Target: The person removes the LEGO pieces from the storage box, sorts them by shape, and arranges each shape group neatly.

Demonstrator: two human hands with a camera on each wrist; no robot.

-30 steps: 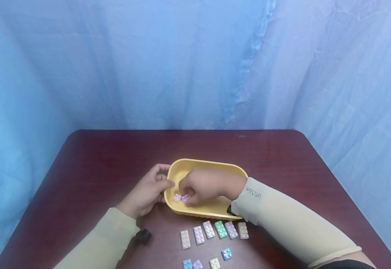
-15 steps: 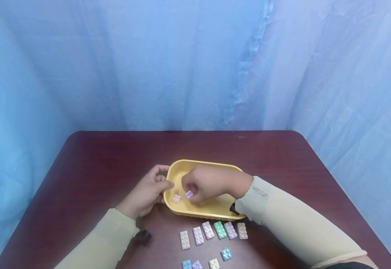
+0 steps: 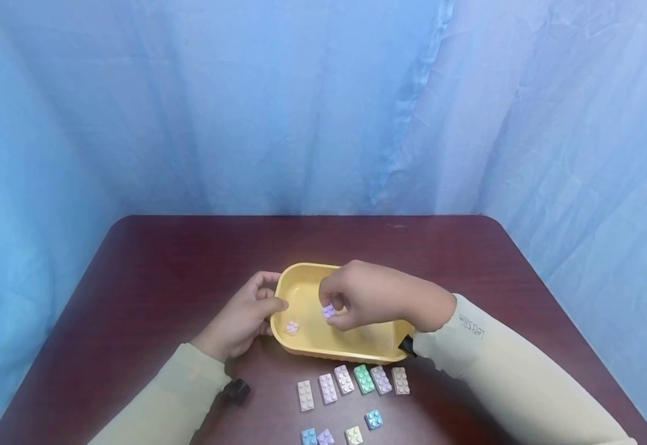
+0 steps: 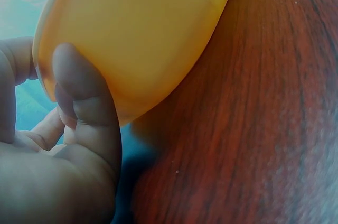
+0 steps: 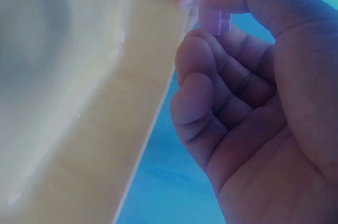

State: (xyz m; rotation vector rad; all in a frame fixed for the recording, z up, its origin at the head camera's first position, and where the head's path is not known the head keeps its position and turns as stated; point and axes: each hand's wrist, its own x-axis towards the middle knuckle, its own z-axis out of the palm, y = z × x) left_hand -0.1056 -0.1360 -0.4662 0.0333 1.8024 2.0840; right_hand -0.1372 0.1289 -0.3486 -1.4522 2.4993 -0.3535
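A yellow bin (image 3: pixel 301 287) stands on the table, its left end gripped by my left hand (image 3: pixel 248 315). In the left wrist view the thumb (image 4: pixel 79 81) lies inside the bin's wall, with other fingers outside. My right hand (image 3: pixel 376 293) is over the bin and pinches a small purple building brick (image 3: pixel 329 311) between thumb and fingertips. That brick (image 5: pixel 214 20) shows between the fingers in the right wrist view too. One pale pink brick (image 3: pixel 292 327) lies on the bin's floor near the left end.
In front of the bin is a row of longer bricks, among them a green one (image 3: pixel 364 379) and a beige one (image 3: pixel 305 395). Nearer lie several small square bricks, including a blue one (image 3: pixel 374 419) and a pale yellow one (image 3: pixel 353 436). Blue curtains (image 3: pixel 301 111) surround the dark red table (image 3: pixel 190 259).
My right hand has lifted the purple brick away from the pink one and carried it up and to the right. The left hand keeps its hold on the bin.
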